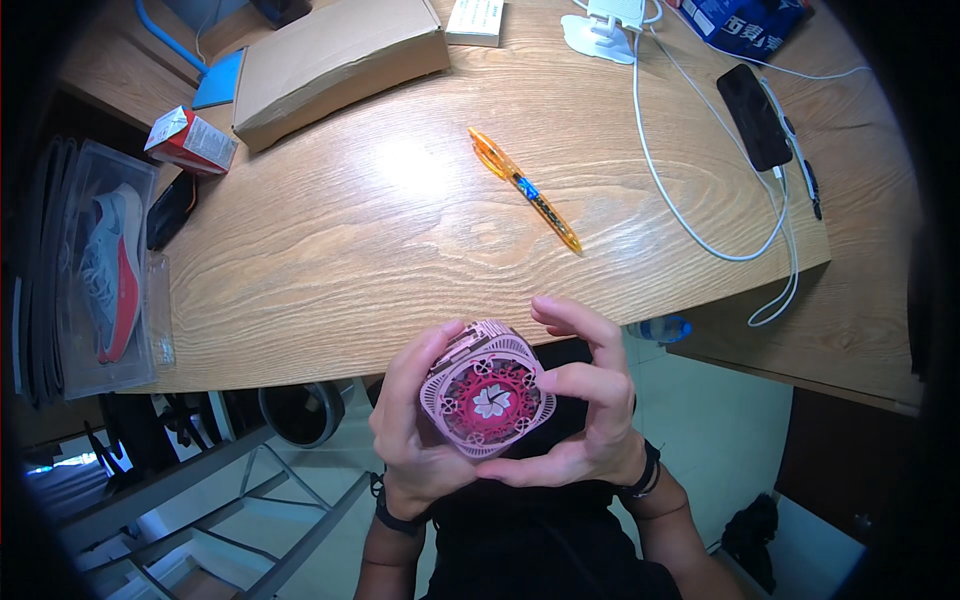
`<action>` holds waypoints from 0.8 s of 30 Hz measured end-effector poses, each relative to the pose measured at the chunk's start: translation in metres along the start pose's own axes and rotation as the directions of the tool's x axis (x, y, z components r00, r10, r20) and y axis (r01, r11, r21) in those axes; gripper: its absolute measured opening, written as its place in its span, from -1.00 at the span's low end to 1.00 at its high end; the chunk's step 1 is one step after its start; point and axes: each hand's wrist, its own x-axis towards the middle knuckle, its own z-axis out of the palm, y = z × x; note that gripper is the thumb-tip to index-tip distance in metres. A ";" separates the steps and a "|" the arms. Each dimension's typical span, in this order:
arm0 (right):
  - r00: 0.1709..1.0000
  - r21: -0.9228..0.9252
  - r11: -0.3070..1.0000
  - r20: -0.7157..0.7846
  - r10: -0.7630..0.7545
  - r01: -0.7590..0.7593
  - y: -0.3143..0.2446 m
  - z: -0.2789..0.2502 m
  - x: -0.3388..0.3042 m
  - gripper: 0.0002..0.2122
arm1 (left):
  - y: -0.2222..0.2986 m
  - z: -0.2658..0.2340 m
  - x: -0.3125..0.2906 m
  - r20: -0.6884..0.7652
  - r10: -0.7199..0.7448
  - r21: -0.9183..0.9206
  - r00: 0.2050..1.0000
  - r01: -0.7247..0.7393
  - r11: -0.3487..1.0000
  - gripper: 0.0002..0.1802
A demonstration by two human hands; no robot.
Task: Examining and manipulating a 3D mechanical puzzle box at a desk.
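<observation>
Head: pink geared box (490,402) between left fingers (408,372), right fingers (588,381).

The squarish, round-cornered pink openwork object (462,372) had a pale front border striped with dark slots, magenta gear shapes inside, and a white petalled flower at its centre. The light-brown wooden surface (330,260) bore swirling, darker grain. The slim, translucent plastic pen (510,170) was orange with a blue patch. Toward the surface's far edge, the oblong cardboard box (340,65) was plain tan; near its right edge, the flat rectangular phone (753,117) was black.
</observation>
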 end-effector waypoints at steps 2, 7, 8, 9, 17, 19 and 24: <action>0.999 -0.098 0.995 0.031 -0.029 0.032 0.000 -0.001 0.001 -0.15 | -0.003 -0.003 0.000 0.042 0.035 0.044 0.998 -0.037 0.998 -0.09; 0.998 -0.006 1.000 -0.063 0.014 -0.015 -0.004 0.013 -0.008 -0.15 | 0.004 -0.005 0.003 0.101 0.066 0.126 0.993 -0.079 0.989 -0.12; 0.995 0.032 0.999 -0.096 0.013 -0.010 -0.004 0.017 -0.010 -0.15 | 0.004 -0.004 0.003 0.107 0.080 0.141 0.991 -0.094 0.985 -0.13; 0.995 0.031 0.999 -0.097 0.013 -0.010 -0.002 0.022 -0.012 -0.15 | 0.003 -0.003 0.002 0.107 0.080 0.140 0.991 -0.095 0.986 -0.13; 0.977 0.050 0.997 -0.209 -0.049 0.061 0.002 0.029 -0.016 -0.20 | -0.005 -0.004 -0.002 0.090 0.037 0.060 0.995 -0.043 0.997 -0.10; 0.970 0.025 0.994 -0.220 -0.100 0.108 0.006 0.029 -0.010 -0.21 | -0.005 -0.004 -0.002 0.087 0.040 0.078 0.995 -0.047 0.996 -0.09; 0.977 -0.047 0.990 -0.159 -0.140 0.134 0.004 0.017 -0.005 -0.23 | -0.005 0.000 -0.001 0.073 0.036 0.099 0.997 -0.043 0.994 -0.08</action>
